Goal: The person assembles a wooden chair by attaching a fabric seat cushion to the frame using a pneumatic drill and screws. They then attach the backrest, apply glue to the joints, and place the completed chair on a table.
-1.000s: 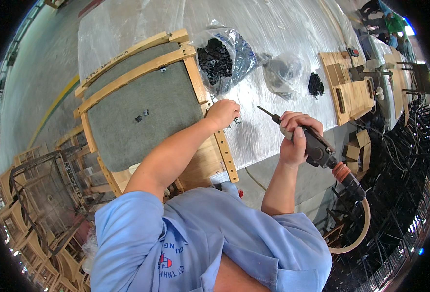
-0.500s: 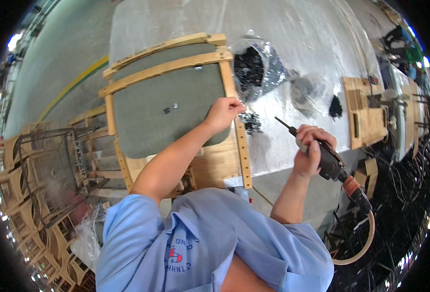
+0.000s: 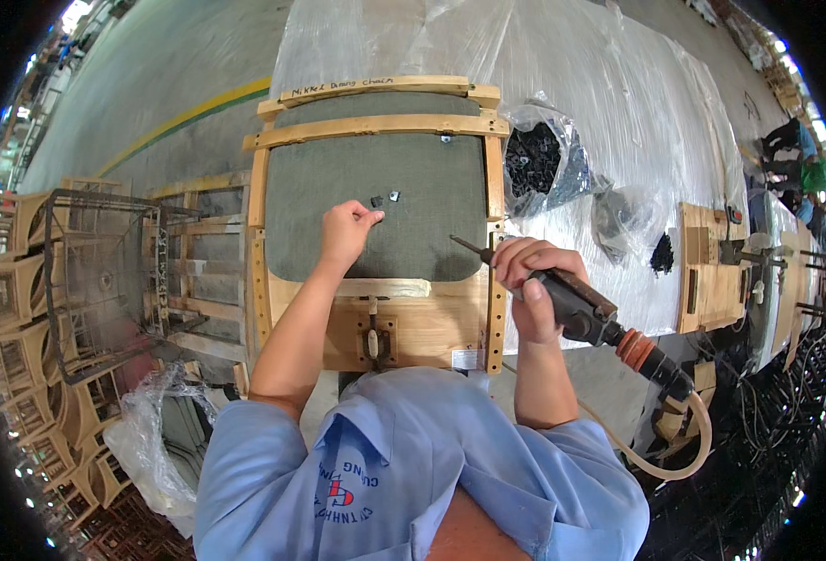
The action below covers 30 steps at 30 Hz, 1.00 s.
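- The person's left hand [image 3: 345,234] is resting on the grey fabric seat panel [image 3: 375,201] of a wooden chair frame [image 3: 375,124] that is lying flat on the plastic-wrapped workbench [image 3: 618,112]; its fingers are pinching narrowly toward two small dark fittings [image 3: 385,198] lying on the fabric just beside the fingertips, though whether one is already being gripped cannot be told.
- The right hand [image 3: 530,280] is wrapping fully around a pneumatic screwdriver [image 3: 572,304], its thin bit pointing toward the right rail of the frame, while an orange-collared air hose [image 3: 660,439] is trailing off below the bench edge.
- The fittings are looking tiny, rigid and light; they are likely calling for a fingertip pinch, and the woven fabric is probably keeping them from sliding.
- The driver is appearing heavy and stiff, best held around its dark barrel as it is now, with the hose likely tugging at its rear.
- The frame is seeming stiff and bulky, its slender rails being the natural places to take hold; the fabric panel is probably giving a little under pressure.
- A clear bag of black parts [image 3: 539,164] is sitting just beside the frame's right rail.
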Available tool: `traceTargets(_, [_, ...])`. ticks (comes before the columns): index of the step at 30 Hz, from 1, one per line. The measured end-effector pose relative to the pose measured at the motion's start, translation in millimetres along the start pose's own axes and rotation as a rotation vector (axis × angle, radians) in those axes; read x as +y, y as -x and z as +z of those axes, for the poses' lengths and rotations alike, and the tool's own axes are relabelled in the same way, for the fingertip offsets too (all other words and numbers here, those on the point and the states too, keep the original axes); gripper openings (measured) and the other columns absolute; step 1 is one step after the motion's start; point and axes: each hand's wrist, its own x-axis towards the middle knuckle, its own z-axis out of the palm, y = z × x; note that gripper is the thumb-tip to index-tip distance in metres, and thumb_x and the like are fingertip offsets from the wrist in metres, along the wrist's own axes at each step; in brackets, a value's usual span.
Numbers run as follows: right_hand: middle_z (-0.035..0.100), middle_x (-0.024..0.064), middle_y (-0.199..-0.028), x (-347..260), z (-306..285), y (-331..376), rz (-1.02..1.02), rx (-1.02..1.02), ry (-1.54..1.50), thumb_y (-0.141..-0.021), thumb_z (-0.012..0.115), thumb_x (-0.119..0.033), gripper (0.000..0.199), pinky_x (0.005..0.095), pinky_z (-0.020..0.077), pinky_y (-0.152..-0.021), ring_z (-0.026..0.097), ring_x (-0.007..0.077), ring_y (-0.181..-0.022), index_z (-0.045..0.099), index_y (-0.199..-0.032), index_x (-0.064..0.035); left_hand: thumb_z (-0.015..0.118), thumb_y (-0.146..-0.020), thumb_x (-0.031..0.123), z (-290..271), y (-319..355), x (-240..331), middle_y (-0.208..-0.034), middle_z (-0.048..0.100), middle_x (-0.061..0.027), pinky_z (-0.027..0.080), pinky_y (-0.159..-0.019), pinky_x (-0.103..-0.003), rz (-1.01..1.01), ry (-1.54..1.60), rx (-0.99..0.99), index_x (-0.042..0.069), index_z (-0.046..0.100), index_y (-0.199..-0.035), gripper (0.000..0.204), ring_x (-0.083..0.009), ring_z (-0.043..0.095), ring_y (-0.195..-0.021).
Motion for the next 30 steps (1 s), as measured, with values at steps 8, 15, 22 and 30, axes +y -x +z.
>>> traceTargets(8, [0.057, 0.0083, -0.075, -4, 47, -8, -0.097, -0.139, -0.149, -0.096, 0.069, -0.023, 0.027, 0.0455, 0.0497, -0.070, 0.060, 0.0246, -0.068, 0.053, -0.109, -0.0057, 0.060, -0.107, 0.026, -5, 61, 57, -0.094, 0.064, -0.0067, 0.047, -0.062, -0.026, -0.318, 1.326, -0.287, 0.003, 0.060, -0.102, 0.024, -0.0130, 0.057, -0.076])
traceTargets(15, [0.058, 0.0087, -0.075, 1, 46, -7, -0.100, -0.133, -0.130, -0.096, 0.069, -0.023, 0.027, 0.0450, 0.0497, -0.069, 0.060, 0.0245, -0.068, 0.053, -0.110, -0.0059, 0.063, -0.105, 0.024, 5, 74, 76, -0.093, 0.065, -0.0078, 0.047, -0.061, -0.025, -0.375, 1.448, -0.234, 0.004, 0.060, -0.098, 0.021, -0.0128, 0.058, -0.075])
traceTargets(22, [0.059, 0.0091, -0.075, 6, 39, -7, -0.113, -0.152, -0.107, -0.095, 0.067, -0.021, 0.026, 0.0453, 0.0501, -0.069, 0.060, 0.0245, -0.068, 0.053, -0.111, -0.0053, 0.066, -0.104, 0.023, 17, 70, 76, -0.089, 0.065, -0.0070, 0.047, -0.059, -0.026, -0.432, 1.433, -0.202, 0.004, 0.062, -0.096, 0.021, -0.0120, 0.058, -0.072])
traceTargets(30, [0.059, 0.0107, -0.077, 11, 21, -12, -0.171, -0.103, 0.040, -0.095, 0.067, -0.020, 0.025, 0.0463, 0.0502, -0.071, 0.060, 0.0255, -0.070, 0.052, -0.109, -0.0046, 0.068, -0.100, 0.018, 20, 40, 67, -0.084, 0.064, -0.0066, 0.050, -0.062, -0.030, -0.128, 0.862, -0.245, 0.002, 0.066, -0.099, 0.016, -0.0150, 0.062, -0.074])
